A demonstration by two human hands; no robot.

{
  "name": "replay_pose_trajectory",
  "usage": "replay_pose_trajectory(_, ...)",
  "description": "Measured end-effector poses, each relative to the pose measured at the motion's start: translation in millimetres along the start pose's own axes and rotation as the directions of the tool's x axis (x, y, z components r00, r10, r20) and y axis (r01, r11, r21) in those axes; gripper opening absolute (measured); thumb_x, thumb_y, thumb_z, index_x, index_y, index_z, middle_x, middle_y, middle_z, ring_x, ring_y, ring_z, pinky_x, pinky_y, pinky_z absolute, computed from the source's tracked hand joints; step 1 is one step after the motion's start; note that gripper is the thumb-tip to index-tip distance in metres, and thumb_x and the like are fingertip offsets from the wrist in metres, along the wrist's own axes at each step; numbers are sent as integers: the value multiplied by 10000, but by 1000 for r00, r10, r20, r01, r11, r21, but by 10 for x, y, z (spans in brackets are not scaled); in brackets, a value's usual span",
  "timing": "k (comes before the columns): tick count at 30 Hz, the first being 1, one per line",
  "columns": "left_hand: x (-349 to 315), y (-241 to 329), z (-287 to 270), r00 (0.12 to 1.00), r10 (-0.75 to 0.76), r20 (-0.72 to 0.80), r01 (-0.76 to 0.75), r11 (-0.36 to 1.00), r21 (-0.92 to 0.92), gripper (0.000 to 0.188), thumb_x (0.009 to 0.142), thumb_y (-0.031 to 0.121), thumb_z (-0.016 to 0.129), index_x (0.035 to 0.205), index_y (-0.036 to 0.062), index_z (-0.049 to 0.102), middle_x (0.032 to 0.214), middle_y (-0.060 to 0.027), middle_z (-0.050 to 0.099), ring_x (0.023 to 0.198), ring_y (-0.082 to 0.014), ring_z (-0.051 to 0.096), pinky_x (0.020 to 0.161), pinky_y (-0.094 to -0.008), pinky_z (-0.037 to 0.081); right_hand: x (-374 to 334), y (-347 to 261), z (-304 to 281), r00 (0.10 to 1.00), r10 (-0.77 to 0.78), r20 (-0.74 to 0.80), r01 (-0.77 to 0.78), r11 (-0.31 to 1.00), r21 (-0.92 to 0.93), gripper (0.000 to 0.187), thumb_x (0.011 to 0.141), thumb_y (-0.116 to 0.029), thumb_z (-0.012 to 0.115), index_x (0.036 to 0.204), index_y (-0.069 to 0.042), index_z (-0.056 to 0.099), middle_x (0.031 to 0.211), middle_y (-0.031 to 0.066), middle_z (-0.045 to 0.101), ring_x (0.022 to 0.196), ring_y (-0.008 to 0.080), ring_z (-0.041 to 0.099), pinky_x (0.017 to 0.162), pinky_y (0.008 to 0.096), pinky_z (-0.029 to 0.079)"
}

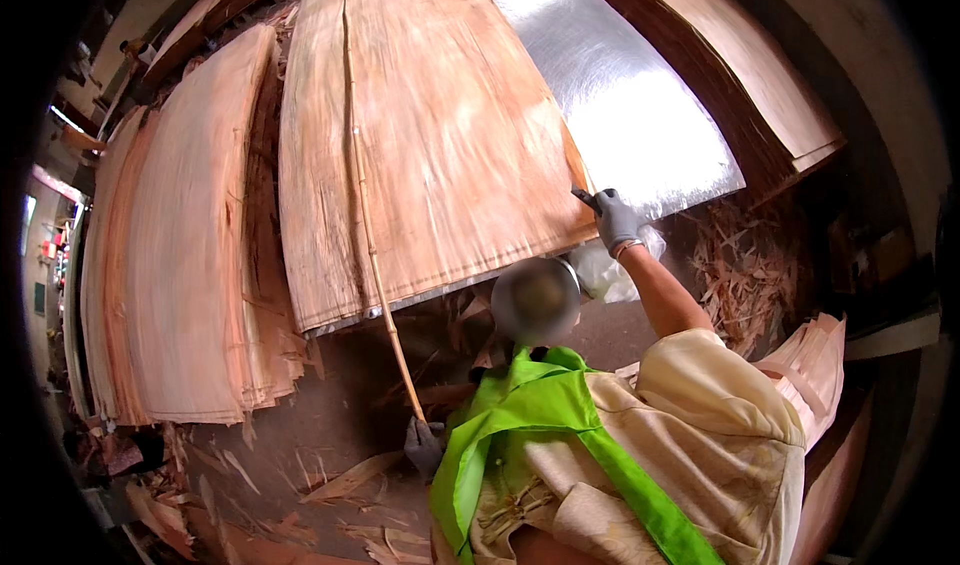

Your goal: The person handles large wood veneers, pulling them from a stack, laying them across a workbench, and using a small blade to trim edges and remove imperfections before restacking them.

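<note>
My left hand (pixel 424 445), in a dark grey glove, closes round the near end of a long thin bamboo stick (pixel 374 255). The stick lies lengthwise across a large pale wood veneer sheet (pixel 440 145), near its left side, and its near end sticks out past the sheet's front edge. At the sheet's near right corner is my right hand (pixel 620 221), in a light grey glove. Its fingers are closed on a small dark tool (pixel 586 201), whose exact kind I cannot make out. The tool meets the sheet's right edge.
A shiny metal sheet (pixel 640 115) lies right of the veneer. Stacks of veneer stand at the left (pixel 190 245) and far right (pixel 740 65). Wood scraps (pixel 745 275) litter the floor. A clear plastic bag (pixel 605 273) lies below my right hand.
</note>
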State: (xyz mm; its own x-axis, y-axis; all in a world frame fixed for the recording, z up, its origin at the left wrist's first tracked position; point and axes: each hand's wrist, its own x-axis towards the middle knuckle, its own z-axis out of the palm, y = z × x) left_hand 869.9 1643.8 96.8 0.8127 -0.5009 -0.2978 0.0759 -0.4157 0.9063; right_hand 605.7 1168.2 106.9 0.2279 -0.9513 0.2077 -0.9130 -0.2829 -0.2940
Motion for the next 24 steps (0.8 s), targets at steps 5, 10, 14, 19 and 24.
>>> replay_pose_trajectory(5,-53,67,46,983,180,35,-183,944,274,258,944,179,451,981,-42,581,686,-93,614,557,-157,531,528,-297,432,40,61,71,999,17,44,-16,1000,-17,100,806,-216,584,821,-119,605,813,151,609,686,384,608,606,463,478)
replay_pose_trajectory(10,-114,200,81,944,320,79,-324,861,391,250,948,191,451,1018,-7,587,685,-61,580,514,-118,481,466,-267,382,354,175,-181,924,134,359,-291,856,427,232,812,-283,610,822,-54,646,663,105,610,561,227,582,514,356,445)
replay_pose_trajectory(14,-32,627,314,955,278,108,-298,910,288,248,950,200,451,1048,21,592,685,-35,554,479,-87,441,415,-244,342,690,35,-625,869,-19,494,-440,425,791,247,820,-272,648,831,-25,632,599,-21,500,462,77,425,418,254,341)
replay_pose_trajectory(19,632,1184,914,974,-87,209,149,940,-308,287,952,253,477,1129,51,580,662,-1,508,447,-55,386,375,-219,307,1133,-571,-968,883,-132,449,-231,711,664,322,826,-348,584,748,-35,582,556,-7,460,443,99,424,419,256,341)
replay_pose_trajectory(24,1392,1166,1360,976,-14,219,84,946,-313,195,937,240,498,867,68,560,647,-16,514,502,-110,456,432,-263,365,1292,-1374,-1051,914,-148,377,-174,698,694,336,841,-345,571,760,-21,599,557,28,511,451,122,455,438,297,384)
